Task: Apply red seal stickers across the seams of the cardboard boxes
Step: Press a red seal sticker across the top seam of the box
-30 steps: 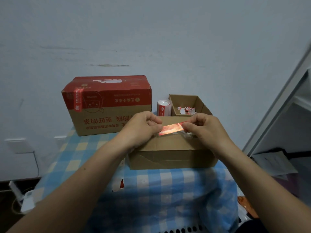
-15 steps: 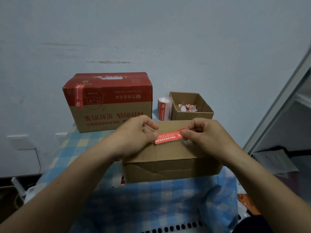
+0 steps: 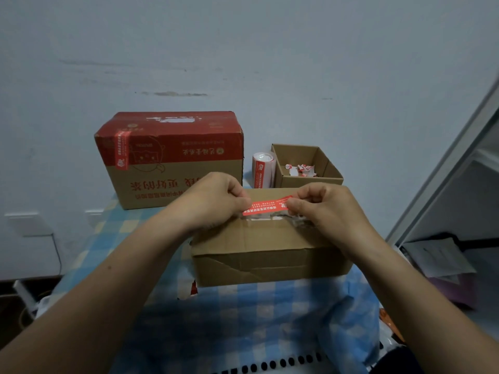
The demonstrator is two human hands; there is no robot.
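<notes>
table (image 3: 243, 319): covered by blue checked cloth
6 o'clock: plain box (image 3: 270, 255)
11 o'clock: red-topped box (image 3: 172, 160)
1 o'clock: sticker roll (image 3: 262, 170), open small box (image 3: 305, 182)

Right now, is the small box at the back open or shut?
Open: the small box has no lid, and paper scraps show inside.

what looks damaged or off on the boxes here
The near box has a diagonal crease and dented front wall. The tablecloth is torn beside its left corner. The sticker, pinched by both hands, sits slightly tilted.
</notes>
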